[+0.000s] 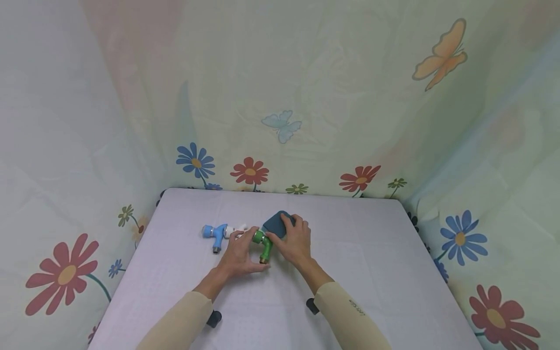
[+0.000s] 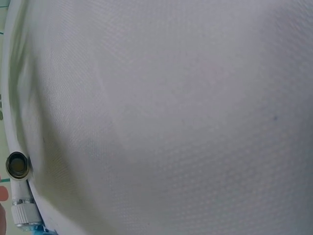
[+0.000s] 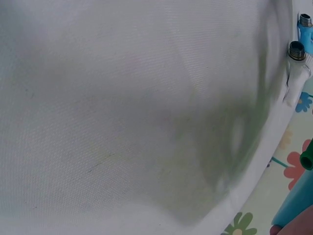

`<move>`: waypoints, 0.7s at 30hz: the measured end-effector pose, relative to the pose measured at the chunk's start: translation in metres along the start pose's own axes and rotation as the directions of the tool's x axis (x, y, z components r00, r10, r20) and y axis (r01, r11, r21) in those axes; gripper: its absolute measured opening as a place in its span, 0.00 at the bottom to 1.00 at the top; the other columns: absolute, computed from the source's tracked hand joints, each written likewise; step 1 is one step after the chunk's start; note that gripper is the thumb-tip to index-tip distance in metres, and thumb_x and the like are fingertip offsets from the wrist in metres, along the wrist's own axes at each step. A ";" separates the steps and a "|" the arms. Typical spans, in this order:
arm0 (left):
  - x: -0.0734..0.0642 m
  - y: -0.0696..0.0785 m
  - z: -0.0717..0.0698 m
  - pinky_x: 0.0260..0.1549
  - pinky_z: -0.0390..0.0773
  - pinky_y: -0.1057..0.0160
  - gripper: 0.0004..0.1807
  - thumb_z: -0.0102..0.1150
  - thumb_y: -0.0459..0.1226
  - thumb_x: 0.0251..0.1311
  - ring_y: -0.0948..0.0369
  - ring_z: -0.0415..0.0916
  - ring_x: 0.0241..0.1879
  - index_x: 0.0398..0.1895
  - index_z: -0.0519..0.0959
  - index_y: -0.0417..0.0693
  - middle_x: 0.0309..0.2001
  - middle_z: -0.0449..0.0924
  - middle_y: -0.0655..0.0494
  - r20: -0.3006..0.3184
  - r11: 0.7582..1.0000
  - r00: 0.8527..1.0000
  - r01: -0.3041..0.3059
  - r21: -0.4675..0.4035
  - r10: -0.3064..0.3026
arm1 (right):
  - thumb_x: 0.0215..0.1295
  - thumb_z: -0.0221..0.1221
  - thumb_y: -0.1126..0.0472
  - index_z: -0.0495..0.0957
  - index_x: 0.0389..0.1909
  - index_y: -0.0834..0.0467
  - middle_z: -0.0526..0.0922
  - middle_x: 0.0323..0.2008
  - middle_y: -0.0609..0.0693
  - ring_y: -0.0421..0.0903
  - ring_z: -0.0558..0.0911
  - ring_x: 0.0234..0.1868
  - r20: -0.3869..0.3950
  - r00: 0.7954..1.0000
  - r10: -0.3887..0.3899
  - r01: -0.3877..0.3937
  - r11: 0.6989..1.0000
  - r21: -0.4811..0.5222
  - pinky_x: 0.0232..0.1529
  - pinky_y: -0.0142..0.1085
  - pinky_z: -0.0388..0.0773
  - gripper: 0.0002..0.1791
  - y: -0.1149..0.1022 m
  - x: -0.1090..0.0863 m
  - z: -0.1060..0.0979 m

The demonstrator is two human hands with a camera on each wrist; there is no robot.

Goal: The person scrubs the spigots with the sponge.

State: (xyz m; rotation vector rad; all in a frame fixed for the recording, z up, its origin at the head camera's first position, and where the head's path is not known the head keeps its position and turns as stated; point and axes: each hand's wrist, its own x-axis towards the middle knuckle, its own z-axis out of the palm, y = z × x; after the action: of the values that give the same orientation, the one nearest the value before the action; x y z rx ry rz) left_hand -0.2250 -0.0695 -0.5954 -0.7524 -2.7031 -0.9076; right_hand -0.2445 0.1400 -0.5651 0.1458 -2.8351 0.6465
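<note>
My left hand (image 1: 238,255) holds a green tap (image 1: 264,245) between fingers and thumb, its threaded end pointing down toward the thumb. The right hand (image 1: 296,238) grips a flat dark teal pad (image 1: 275,224) with rounded corners, its thumb close to the tap's green head. In the right wrist view the teal pad (image 3: 296,200) and the green tap (image 3: 307,159) show only in part at the right edge. A white tap (image 2: 20,188) lies beyond my left fingers, partly hidden by them in the head view. Beside it lies a blue tap (image 1: 216,235).
The table (image 1: 363,253) has a pale cover and rounded far corners. Flowered curtains (image 1: 306,160) hang behind it and along both sides. Dark wrist-camera parts (image 1: 214,319) show under the beige sleeves (image 1: 350,318).
</note>
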 end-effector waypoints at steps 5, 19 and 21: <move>0.000 0.001 0.000 0.72 0.63 0.41 0.61 0.82 0.62 0.40 0.56 0.79 0.64 0.76 0.65 0.46 0.67 0.80 0.53 -0.018 1.000 1.000 -0.015 -0.008 0.015 | 0.62 0.62 0.28 0.69 0.75 0.51 0.67 0.72 0.64 0.62 0.69 0.65 -0.015 1.000 -0.001 0.001 1.000 0.001 0.64 0.56 0.70 0.47 0.001 -0.001 0.001; -0.001 0.001 -0.001 0.73 0.63 0.44 0.62 0.80 0.65 0.41 0.59 0.79 0.64 0.76 0.64 0.46 0.66 0.80 0.56 -0.008 1.000 1.000 -0.021 0.023 0.021 | 0.63 0.61 0.27 0.68 0.76 0.51 0.66 0.72 0.64 0.62 0.68 0.68 -0.004 0.999 0.033 -0.033 0.999 -0.010 0.69 0.57 0.67 0.47 0.001 0.000 -0.003; -0.001 0.001 -0.001 0.73 0.62 0.44 0.61 0.79 0.66 0.41 0.60 0.78 0.64 0.77 0.63 0.48 0.67 0.79 0.56 -0.003 0.999 1.000 -0.018 0.029 0.018 | 0.63 0.61 0.27 0.68 0.76 0.52 0.66 0.72 0.65 0.62 0.68 0.67 -0.009 0.999 0.034 -0.034 0.999 -0.015 0.68 0.58 0.67 0.47 0.001 0.000 -0.004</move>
State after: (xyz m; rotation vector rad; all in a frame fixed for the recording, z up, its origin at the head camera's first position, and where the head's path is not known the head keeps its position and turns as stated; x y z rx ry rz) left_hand -0.2237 -0.0692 -0.5944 -0.7679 -2.6958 -0.8631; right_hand -0.2444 0.1427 -0.5623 0.0922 -2.8392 0.6305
